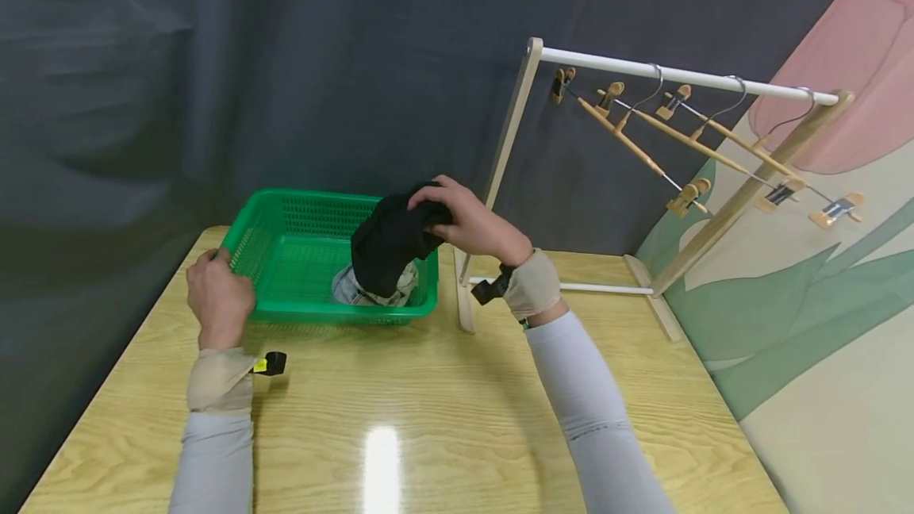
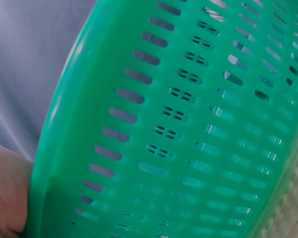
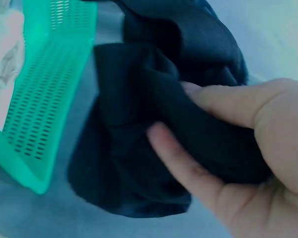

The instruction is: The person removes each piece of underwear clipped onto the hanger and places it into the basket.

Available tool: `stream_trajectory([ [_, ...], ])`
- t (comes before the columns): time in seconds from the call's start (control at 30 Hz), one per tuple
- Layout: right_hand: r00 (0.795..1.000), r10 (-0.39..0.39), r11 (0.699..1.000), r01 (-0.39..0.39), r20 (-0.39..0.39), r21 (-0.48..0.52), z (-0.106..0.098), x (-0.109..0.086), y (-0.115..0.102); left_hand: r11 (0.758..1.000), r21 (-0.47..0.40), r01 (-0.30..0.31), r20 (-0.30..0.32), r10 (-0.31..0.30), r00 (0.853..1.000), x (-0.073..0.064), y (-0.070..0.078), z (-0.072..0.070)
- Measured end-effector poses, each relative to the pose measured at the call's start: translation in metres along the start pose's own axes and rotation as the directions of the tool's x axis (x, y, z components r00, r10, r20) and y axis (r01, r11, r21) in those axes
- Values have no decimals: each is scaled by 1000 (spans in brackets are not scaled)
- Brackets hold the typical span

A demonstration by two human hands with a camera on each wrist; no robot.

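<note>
My right hand (image 1: 474, 220) pinches a bunched black garment (image 1: 389, 244) between thumb and fingers, over the right end of a green plastic basket (image 1: 314, 313). In the right wrist view the black cloth (image 3: 134, 134) hangs in folds from the fingers, the basket's slotted wall to its left. Its kind is hidden by the bunching. My left hand (image 1: 220, 297) grips the basket's left rim, and in the left wrist view only part of that hand (image 2: 7, 193) shows beside the rim. Light denim-blue and pale patterned clothes (image 1: 347, 288) lie in the basket under the black garment.
Right of the basket stands a rack with a white top bar (image 1: 685, 76) and wooden posts. Three wooden clip hangers (image 1: 621, 136) hang from it. A dark curtain (image 1: 321, 62) is behind the wooden table (image 1: 343, 379), and a painted wall (image 1: 821, 276) closes the right side.
</note>
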State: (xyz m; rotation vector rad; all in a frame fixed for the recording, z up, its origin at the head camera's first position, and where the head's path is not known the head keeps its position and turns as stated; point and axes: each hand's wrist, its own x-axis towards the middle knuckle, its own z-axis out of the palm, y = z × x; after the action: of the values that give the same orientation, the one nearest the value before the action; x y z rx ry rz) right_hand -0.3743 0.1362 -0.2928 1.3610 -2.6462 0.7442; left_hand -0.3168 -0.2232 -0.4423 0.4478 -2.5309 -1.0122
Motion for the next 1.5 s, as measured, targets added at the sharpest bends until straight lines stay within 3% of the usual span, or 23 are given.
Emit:
stream_trajectory([
  [0.1, 999, 21, 1000, -21, -39, 7, 8, 15, 9, 1000, -6, -3, -8, 3, 1000, -1, 0, 0],
  [0.27, 991, 120, 993, -119, -53, 27, 26, 34, 25, 1000, -17, -18, -18, 17, 1000, -2, 0, 2],
  [0.4, 980, 200, 979, -200, 0, 34, 40, 47, 35, 1000, -13, -14, -26, 13, 1000, -1, 1, 0],
  [0.67, 951, 282, 959, -285, 131, 6, 56, 63, 47, 1000, -18, -1, -3, 1, 1000, 3, 3, -1],
  [0.87, 918, 322, 946, -323, 231, -36, 61, 65, 47, 1000, -6, 3, 5, -3, 1000, 2, 1, -1],
  [1.07, 891, 385, 923, -369, 240, -112, 62, 59, 37, 1000, 12, 6, 28, -6, 1000, 2, 2, -1],
  [1.2, 860, 410, 910, -364, 304, -198, 68, 57, 30, 1000, 18, 11, 28, -11, 1000, 1, 1, -1],
  [1.4, 767, 412, 911, -339, 491, -234, 82, 58, 29, 1000, 16, 21, 12, -21, 1000, 0, -2, 0],
  [1.5, 741, 406, 914, -342, 534, -220, 87, 57, 32, 1000, 8, 17, 11, -17, 1000, -2, -3, 1],
])
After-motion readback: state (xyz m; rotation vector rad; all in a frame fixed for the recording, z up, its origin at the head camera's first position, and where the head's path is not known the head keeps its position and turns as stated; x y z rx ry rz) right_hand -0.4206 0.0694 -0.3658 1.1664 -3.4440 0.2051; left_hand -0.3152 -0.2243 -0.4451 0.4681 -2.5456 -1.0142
